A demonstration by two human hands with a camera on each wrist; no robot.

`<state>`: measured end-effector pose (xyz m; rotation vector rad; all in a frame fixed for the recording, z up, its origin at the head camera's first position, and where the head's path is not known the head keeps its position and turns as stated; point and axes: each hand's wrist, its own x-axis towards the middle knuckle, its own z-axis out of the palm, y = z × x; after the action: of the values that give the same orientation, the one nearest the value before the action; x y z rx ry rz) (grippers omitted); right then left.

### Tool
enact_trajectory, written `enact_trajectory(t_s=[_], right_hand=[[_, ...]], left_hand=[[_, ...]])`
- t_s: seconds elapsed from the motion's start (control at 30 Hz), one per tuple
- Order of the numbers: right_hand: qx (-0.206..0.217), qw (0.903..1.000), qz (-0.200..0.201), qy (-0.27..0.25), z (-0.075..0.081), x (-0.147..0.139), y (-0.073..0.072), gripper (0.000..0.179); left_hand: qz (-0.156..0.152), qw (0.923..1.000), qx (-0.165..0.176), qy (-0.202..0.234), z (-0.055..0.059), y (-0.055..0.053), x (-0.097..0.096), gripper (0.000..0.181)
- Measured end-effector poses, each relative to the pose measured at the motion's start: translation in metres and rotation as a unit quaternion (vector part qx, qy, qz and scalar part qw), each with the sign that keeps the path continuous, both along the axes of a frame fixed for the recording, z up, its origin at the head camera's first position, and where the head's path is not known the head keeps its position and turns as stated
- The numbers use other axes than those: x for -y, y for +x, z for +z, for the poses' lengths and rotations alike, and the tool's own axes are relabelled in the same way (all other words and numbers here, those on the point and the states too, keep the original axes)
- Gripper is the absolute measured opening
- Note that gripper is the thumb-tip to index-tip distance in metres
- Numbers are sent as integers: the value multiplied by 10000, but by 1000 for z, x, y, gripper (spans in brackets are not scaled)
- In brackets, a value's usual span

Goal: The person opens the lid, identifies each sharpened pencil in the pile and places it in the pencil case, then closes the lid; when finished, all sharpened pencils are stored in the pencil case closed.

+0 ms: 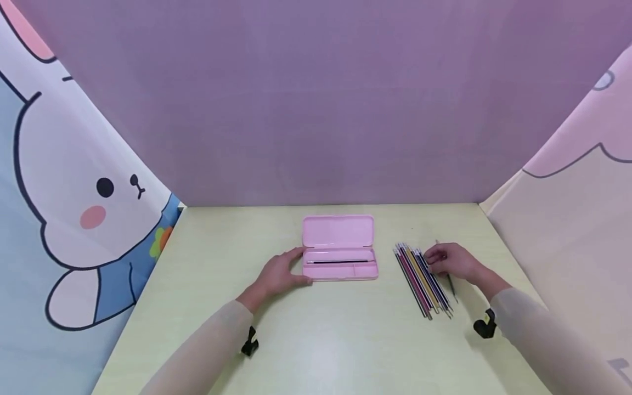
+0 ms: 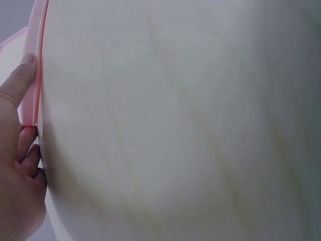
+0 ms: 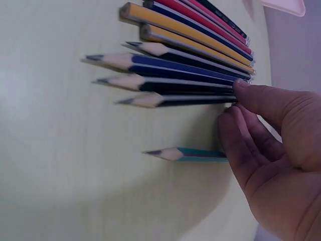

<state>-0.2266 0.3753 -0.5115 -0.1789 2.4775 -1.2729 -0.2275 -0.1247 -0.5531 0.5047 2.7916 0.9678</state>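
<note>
The right hand pinches one end of a sharpened near-black wooden pencil between thumb and fingers. Past the thumb, side by side, lie a sharpened blue pencil, two yellow pencils and red pencils. A turquoise pencil runs behind the curled fingers.

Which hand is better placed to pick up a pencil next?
Probably the right hand: it's at the multicoloured wooden pencils, while the left hand, farther away, holds the open pink rectangular plastic case.
</note>
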Motion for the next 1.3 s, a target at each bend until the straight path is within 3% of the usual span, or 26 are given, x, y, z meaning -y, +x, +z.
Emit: enact_trajectory(t_s=[0.2,0.4,1.0,1.3], right_hand=[[-280,9993,-46,250,-8,0,2,40],[-276,9996,-103,50,-9,-1,6,39],[-355,9980,-384,368,1,14,9,38],[-148,9968,-538,573,6,15,10,36]], left_hand=[[38,10000,22,7,-3,1,0,98],[75,10000,26,25,-3,2,0,97],[91,10000,19,34,-1,3,0,96],[12,9999,-76,113,1,3,-1,96]])
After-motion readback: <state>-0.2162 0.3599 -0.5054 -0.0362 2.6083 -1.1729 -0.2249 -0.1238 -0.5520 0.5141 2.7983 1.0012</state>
